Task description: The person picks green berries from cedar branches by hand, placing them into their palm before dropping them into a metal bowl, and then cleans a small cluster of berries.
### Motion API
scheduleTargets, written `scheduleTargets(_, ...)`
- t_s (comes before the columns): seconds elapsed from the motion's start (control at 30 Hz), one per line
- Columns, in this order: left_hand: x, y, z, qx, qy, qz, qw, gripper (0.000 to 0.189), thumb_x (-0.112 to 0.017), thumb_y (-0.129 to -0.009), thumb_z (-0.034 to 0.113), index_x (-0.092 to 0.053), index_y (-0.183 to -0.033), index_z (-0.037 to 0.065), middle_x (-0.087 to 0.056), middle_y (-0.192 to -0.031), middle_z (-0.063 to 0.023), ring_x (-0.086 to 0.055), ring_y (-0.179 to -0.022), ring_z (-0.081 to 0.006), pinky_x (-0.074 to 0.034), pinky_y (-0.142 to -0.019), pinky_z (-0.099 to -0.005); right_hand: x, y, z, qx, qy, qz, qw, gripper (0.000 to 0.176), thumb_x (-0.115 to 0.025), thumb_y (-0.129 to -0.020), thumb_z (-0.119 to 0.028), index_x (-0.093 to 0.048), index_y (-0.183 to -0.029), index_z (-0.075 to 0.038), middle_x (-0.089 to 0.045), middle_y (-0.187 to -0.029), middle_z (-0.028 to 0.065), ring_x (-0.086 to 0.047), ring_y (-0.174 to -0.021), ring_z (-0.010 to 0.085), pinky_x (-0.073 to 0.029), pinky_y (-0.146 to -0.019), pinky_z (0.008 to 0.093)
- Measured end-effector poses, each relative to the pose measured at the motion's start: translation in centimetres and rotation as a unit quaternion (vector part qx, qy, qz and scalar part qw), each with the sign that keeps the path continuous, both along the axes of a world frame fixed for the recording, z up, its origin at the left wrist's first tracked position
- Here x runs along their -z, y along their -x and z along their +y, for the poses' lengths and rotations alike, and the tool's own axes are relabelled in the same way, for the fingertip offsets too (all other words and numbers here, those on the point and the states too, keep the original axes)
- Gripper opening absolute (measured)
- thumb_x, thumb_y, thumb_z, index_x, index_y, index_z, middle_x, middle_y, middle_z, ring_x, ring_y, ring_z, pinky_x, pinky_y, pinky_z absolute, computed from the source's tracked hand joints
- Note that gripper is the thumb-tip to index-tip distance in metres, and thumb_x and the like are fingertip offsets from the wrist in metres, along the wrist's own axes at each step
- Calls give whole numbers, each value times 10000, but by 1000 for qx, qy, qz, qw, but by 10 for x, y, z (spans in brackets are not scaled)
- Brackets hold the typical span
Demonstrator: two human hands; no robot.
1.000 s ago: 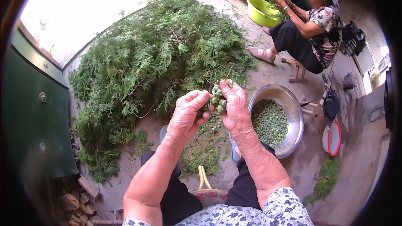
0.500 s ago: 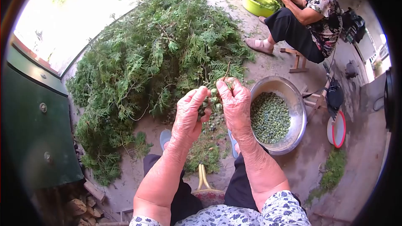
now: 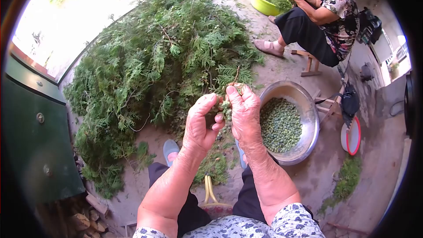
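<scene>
The heap of green branches (image 3: 167, 57) fills the upper left and centre of the frame; its loose tips reach close to the working hands, so a sideways pull could snag them and jerk the sprig. Right of centre stands the steel basin (image 3: 309, 121), partly filled with small green cones (image 3: 282, 128). It looks near the right forearm and knee, so a careless swing of either could knock it and spill some. The right hand (image 3: 246, 114), at the centre, has its grip pinched on the sprig (image 3: 227, 105); the left hand (image 3: 200, 121) curls at the sprig's left side, but I cannot tell whether its grip is closed on anything. The sprig sits between the fingertips, left of the basin's rim rather than over it. Cones tugged free here could therefore drop among the clippings (image 3: 216, 167), lower centre, through a loose left palm.
</scene>
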State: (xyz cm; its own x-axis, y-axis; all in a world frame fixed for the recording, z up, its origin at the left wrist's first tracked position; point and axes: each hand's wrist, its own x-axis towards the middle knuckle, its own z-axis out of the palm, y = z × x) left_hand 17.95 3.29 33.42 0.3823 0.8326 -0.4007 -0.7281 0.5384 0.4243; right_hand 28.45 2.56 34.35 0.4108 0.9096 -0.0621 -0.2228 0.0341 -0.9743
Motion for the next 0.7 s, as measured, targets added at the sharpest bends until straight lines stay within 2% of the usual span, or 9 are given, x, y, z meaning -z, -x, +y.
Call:
scheduleTargets(0.13, -2, -4, 8, -3, 4, 9, 1000, 168, -616, -867, 209, -577, -955, 71, -574, -812, -27, -496, -561, -113, -346, -430, -219, 3, -8, 7, 34, -29, -47, 998, 124, -553, -923, -126, -599, -888, -17, -535, -630, -3, -531, -572, 73, -438, -508, 242)
scheduleTargets(0.2, 3, -7, 11, 11, -20, 24, 999, 174, -635, -865, 217, -586, -949, 72, -569, -799, -13, -508, -572, -98, -356, -436, -212, 2, -12, 12, 69, -38, -217, 973, 127, -553, -926, -131, -598, -892, -17, -519, -611, 0, -514, -562, 69, -429, -496, 248)
scheduleTargets(0.23, 1, -10, 10, 11, -19, 23, 999, 174, -635, -865, 217, -586, -949, 72, -569, -799, -13, -508, -572, -98, -356, -436, -212, -2, -11, 12, 69, -37, -218, 973, 127, -553, -926, -131, -598, -892, -17, -519, -611, 0, -514, -562, 69, -429, -496, 248)
scheduleTargets(0.3, -8, -15, 9, 20, -53, 126, 990, 179, -673, -847, 208, -594, -925, 68, -563, -780, 3, -514, -576, -73, -373, -448, -201, -13, -6, 10, 72, -6, -222, 973, 135, -560, -923, -137, -598, -891, -12, -520, -601, 11, -480, -546, 73, -406, -482, 269)
scheduleTargets(0.43, 1, -19, 12, 42, -155, 165, 973, 175, -678, -848, 178, -590, -907, 39, -563, -755, 8, -504, -548, -54, -361, -427, -184, -2, -13, 16, 68, -14, -234, 970, 136, -567, -921, -141, -595, -890, -12, -513, -591, 7, -450, -536, 74, -387, -471, 279)
scheduleTargets(0.53, 1, -20, 13, 29, -122, 138, 983, 166, -655, -866, 173, -584, -910, 29, -556, -740, -12, -496, -533, -67, -343, -407, -179, 1, -15, 18, 67, -24, -223, 972, 137, -566, -923, -147, -592, -884, -18, -511, -603, -6, -441, -550, 68, -380, -483, 262)
scheduleTargets(0.57, 3, -19, 14, 29, -121, 139, 983, 166, -655, -866, 173, -584, -910, 29, -556, -740, -12, -496, -533, -67, -343, -407, -179, 2, -15, 18, 66, -17, -176, 982, 140, -565, -925, -152, -591, -880, -22, -513, -620, -10, -436, -556, 64, -375, -490, 253)
scheduleTargets(0.63, 8, -17, 17, 25, -11, 2, 1000, 167, -639, -878, 176, -583, -912, 24, -551, -741, -35, -486, -523, -80, -339, -394, -186, 3, -15, 19, 65, -10, -128, 990, 143, -564, -927, -157, -590, -877, -25, -515, -637, -15, -431, -562, 61, -371, -497, 243)
scheduleTargets(0.7, 11, -15, 18, 30, -10, -10, 999, 161, -617, -888, 174, -581, -918, 20, -551, -752, -48, -485, -537, -91, -349, -397, -200, 5, -16, 22, 71, 6, 10, 997, 144, -562, -930, -165, -592, -876, -35, -520, -676, -13, -426, -569, 60, -363, -507, 239)
